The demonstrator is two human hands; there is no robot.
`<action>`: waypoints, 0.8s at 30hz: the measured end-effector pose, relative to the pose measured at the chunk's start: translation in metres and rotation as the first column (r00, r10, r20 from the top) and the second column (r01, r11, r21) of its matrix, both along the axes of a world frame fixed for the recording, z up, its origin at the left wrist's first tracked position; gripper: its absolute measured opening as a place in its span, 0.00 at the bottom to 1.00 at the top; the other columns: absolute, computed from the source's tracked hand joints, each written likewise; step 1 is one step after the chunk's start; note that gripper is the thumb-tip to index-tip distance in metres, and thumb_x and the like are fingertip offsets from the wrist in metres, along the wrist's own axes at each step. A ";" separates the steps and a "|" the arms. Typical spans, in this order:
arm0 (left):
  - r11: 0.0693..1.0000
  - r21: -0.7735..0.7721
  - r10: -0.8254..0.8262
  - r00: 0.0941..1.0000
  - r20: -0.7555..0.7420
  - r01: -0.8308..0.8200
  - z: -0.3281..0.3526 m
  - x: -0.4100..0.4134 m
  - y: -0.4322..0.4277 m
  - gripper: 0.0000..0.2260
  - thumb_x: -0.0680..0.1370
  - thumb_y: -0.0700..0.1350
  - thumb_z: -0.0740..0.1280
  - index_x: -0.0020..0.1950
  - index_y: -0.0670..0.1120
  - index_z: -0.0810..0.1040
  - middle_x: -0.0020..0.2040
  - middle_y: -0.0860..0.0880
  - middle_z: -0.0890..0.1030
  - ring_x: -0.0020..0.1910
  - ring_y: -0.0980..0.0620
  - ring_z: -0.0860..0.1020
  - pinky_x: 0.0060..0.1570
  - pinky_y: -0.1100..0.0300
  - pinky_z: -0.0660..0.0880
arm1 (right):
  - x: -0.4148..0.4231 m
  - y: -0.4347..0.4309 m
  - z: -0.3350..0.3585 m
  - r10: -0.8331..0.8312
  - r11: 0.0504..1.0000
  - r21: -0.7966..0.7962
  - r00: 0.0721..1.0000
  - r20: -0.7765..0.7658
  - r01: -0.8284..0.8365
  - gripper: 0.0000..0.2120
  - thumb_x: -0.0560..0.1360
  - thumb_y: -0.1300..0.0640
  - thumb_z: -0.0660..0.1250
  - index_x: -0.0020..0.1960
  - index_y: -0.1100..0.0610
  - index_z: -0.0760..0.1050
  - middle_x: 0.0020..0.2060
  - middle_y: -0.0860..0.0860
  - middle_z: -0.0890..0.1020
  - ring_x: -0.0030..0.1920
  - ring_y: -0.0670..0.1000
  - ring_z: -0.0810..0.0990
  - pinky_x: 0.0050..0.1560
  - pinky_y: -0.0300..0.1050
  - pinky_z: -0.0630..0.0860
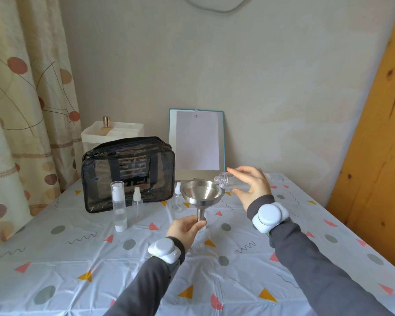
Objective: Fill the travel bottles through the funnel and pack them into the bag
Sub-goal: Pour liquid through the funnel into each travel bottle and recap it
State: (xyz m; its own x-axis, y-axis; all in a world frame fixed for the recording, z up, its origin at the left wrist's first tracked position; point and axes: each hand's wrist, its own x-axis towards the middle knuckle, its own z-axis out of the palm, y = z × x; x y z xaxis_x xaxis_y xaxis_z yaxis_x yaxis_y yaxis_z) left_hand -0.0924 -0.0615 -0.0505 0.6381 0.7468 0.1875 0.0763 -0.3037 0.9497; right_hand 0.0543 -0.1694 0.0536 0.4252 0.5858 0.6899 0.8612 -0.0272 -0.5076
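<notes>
Centre frame, the left hand (187,226) pinches the stem of the shiny steel funnel (202,193). The funnel seems to sit in a clear plastic travel bottle (201,239) on the patterned desk (78,258). The right hand (252,189) grips a clear uncapped bottle (225,180) tipped sideways, mouth at the funnel's rim. The black see-through bag (128,172) stands left of centre.

One wide-angle view from the person's head, facing forward and tilted down across a table (55,258) toward a wall (260,76). Both sleeves (317,258) enter from the bottom edge; the left hand (185,226) and right hand (251,185) sit near centre, close to the lens. A curtain (21,110) bounds the left edge, a wooden panel (379,144) the right.
</notes>
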 end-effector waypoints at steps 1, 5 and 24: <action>1.000 0.001 -0.001 1.000 -0.002 0.001 0.000 0.000 0.000 0.08 0.76 0.44 0.67 0.53 0.46 0.81 0.48 0.54 0.82 0.48 0.60 0.78 0.45 0.80 0.69 | -0.001 0.000 0.001 0.003 1.000 0.000 1.000 0.015 -0.003 0.25 0.63 0.73 0.71 0.58 0.56 0.78 0.52 0.53 0.77 0.52 0.48 0.71 0.68 0.55 0.62; 1.000 0.009 0.009 1.000 -0.004 -0.009 0.000 0.000 0.000 0.07 0.76 0.45 0.67 0.52 0.46 0.81 0.47 0.55 0.82 0.47 0.61 0.78 0.44 0.80 0.70 | -0.002 -0.001 0.003 -0.022 1.000 -0.014 0.997 0.070 0.023 0.25 0.63 0.74 0.71 0.57 0.56 0.79 0.52 0.55 0.78 0.53 0.53 0.75 0.68 0.61 0.60; 1.000 -0.012 -0.006 1.000 0.026 0.007 -0.002 -0.001 0.001 0.06 0.76 0.44 0.67 0.51 0.48 0.81 0.45 0.57 0.82 0.44 0.66 0.78 0.44 0.79 0.70 | -0.004 0.000 0.005 -0.021 0.999 -0.044 0.995 0.099 0.026 0.25 0.63 0.73 0.71 0.57 0.56 0.79 0.52 0.55 0.78 0.54 0.56 0.76 0.71 0.57 0.56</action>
